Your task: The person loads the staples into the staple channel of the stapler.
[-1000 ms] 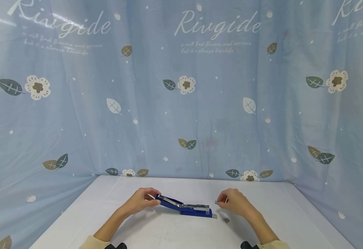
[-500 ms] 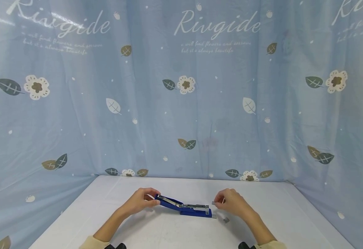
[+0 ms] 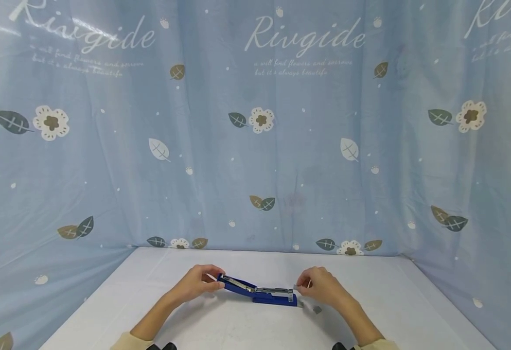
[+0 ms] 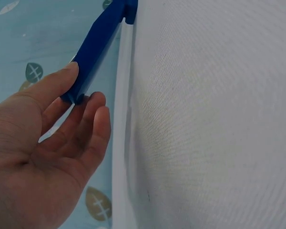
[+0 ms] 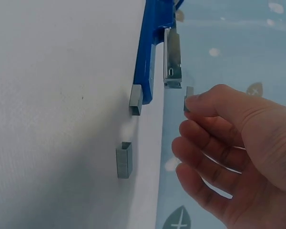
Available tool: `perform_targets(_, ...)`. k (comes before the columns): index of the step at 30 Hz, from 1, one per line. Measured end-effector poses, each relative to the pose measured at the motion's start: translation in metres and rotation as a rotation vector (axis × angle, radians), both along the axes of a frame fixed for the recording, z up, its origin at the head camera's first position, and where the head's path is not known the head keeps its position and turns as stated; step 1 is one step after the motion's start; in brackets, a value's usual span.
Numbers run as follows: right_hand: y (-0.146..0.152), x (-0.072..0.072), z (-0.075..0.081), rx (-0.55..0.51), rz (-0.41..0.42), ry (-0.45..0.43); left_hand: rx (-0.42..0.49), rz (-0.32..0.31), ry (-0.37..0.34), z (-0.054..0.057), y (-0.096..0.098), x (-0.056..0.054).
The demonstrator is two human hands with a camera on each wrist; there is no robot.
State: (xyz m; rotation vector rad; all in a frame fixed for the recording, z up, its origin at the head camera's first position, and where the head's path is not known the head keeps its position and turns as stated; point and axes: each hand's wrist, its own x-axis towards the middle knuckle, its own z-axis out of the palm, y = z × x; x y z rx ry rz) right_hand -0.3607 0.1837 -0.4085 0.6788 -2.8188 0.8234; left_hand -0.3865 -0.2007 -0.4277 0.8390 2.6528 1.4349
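Note:
A blue stapler (image 3: 274, 299) lies on the white table, its top swung back to the left and its metal magazine (image 5: 172, 59) exposed. My left hand (image 3: 196, 283) pinches the raised end of the top between thumb and fingers; the left wrist view shows the thumb (image 4: 66, 78) on the blue cover. My right hand (image 3: 323, 286) pinches a small strip of staples (image 5: 189, 98) between thumb and index finger, just off the magazine's front end. The other right fingers are loosely curled.
Two more staple strips lie on the table: one strip (image 5: 136, 100) right at the stapler base's front end, another strip (image 5: 124, 161) farther right. A blue patterned curtain (image 3: 259, 160) surrounds the white table (image 3: 220, 325) at the back and sides.
My right hand has moved left with the staple strip, bringing it up close to the stapler's front end. The left hand keeps holding the top in place.

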Motion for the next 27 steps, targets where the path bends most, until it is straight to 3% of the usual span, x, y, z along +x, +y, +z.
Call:
perform_targets(13,-0.006,0.001,-0.002,0.013,0.045,0.018,0.025,0.005,-0.021,-0.005,-0.002,-0.004)
perform_targets(27,-0.012,0.003,-0.002,0.018,0.050,0.032,0.044,-0.006,-0.032,0.000,0.000,0.001)
